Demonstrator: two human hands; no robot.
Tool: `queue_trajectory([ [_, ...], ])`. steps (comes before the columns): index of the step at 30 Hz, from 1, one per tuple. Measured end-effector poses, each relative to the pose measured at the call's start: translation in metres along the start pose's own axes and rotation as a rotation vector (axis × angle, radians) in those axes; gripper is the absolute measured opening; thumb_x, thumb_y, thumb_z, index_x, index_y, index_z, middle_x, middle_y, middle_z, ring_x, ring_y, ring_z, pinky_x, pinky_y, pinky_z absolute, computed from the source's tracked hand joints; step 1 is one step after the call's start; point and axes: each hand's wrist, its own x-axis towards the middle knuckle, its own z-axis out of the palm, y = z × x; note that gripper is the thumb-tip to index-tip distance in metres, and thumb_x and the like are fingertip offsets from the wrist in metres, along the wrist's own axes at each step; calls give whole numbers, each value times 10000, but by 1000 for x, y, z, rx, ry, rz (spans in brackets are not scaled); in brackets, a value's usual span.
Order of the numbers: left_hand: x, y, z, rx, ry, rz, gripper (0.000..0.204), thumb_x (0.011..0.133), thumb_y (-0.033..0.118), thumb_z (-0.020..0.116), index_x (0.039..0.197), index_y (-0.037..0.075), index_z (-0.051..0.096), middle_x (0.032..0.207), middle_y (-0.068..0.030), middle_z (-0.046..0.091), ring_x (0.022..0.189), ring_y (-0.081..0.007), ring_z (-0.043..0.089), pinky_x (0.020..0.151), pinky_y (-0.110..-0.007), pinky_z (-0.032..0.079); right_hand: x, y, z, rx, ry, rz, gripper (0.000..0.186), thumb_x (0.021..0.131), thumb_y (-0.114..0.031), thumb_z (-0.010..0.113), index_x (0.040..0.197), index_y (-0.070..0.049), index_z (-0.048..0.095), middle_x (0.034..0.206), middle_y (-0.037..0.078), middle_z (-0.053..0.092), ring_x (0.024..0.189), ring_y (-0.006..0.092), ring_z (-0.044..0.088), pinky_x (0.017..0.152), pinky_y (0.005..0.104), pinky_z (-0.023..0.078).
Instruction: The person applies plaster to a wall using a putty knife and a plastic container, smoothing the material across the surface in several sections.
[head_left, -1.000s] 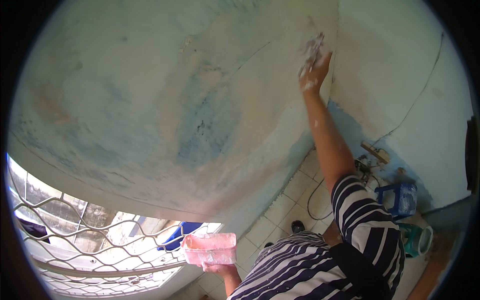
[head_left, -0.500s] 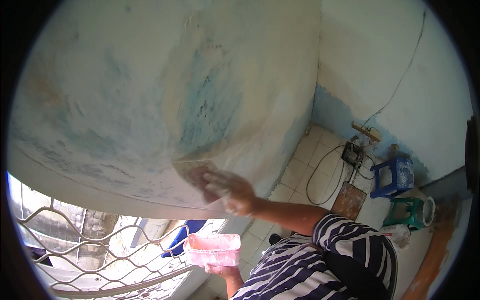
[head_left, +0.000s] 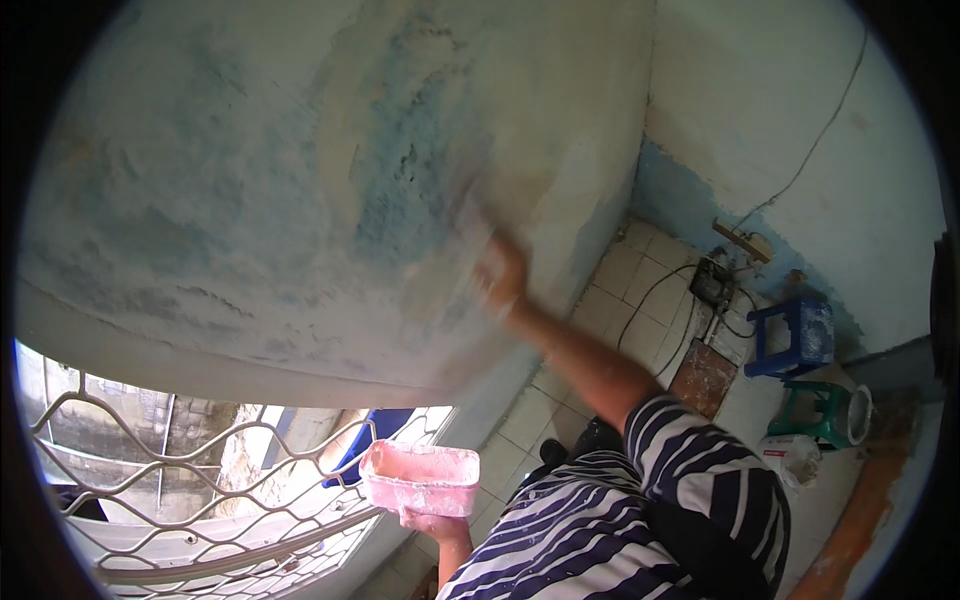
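Note:
My left hand (head_left: 432,522) supports a pink plastic tub (head_left: 420,490) smeared with white paste, just in front of the window grille (head_left: 210,520). My right hand (head_left: 500,265), blurred by motion, grips a flat spreading tool (head_left: 468,208) against the mottled wall (head_left: 250,200), which shows patches of pale cream, grey and blue. The tool is too smeared to make out in detail.
At the right, a tiled floor (head_left: 634,280) holds coiled cables, a dark device (head_left: 710,280), a dusty board (head_left: 704,380), a blue stool (head_left: 800,335), a green stool (head_left: 810,415) and a white bag (head_left: 795,458). A wire runs down the side wall (head_left: 780,120).
My right hand swept down from high near the corner to low on the wall, then moved up to the middle with its tool. My left hand still holds the tub.

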Motion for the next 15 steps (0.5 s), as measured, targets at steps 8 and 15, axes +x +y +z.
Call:
queue_trajectory([
  [8,2,-3,-6,-112,-68,3,891,813,686,388,1484,118,244,1441,-144,361,1284,-365,439,1025,-534,432,-55,-61,-3,-61,18,-579,356,932,-263,575,1110,43,610,1138,230,640,1071,343,637,865,389,515],
  [15,-13,4,-23,-104,19,36,915,805,700,410,1483,109,244,1419,-153,387,1272,-358,453,1007,-526,451,248,-151,-97,252,372,-423,293,1012,-156,434,1189,32,572,934,34,628,792,110,558,670,219,450],
])
